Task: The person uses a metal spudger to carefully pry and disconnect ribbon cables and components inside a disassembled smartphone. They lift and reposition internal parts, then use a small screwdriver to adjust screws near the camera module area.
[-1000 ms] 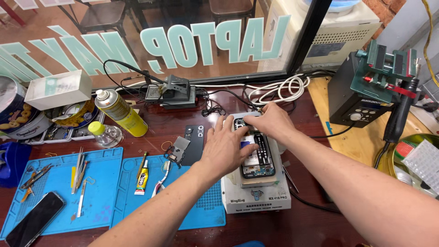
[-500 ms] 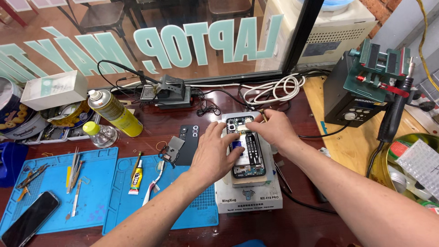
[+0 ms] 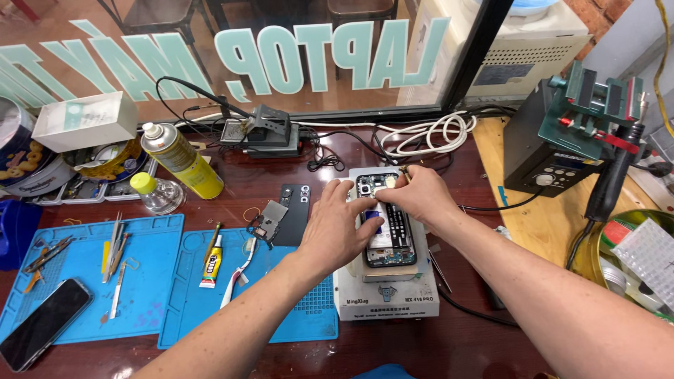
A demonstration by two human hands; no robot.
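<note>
Both hands are working the opened phone (image 3: 390,228), lying lengthwise away from the person on the white heating box (image 3: 385,298): left hand (image 3: 344,228) spread flat on it, right hand (image 3: 414,200) pinching its top end.

Pale window lettering (image 3: 309,60) up top, white box (image 3: 86,121) far left — dark phone screen (image 3: 43,324) bottom-left

Left hand (image 3: 337,228) and right hand (image 3: 414,200) cover much of the opened phone (image 3: 390,235); what the fingertips pinch is too small to tell. Round tin (image 3: 17,151) cut off at left edge. Phone on blue mat (image 3: 42,324) clipped at corner.
</note>
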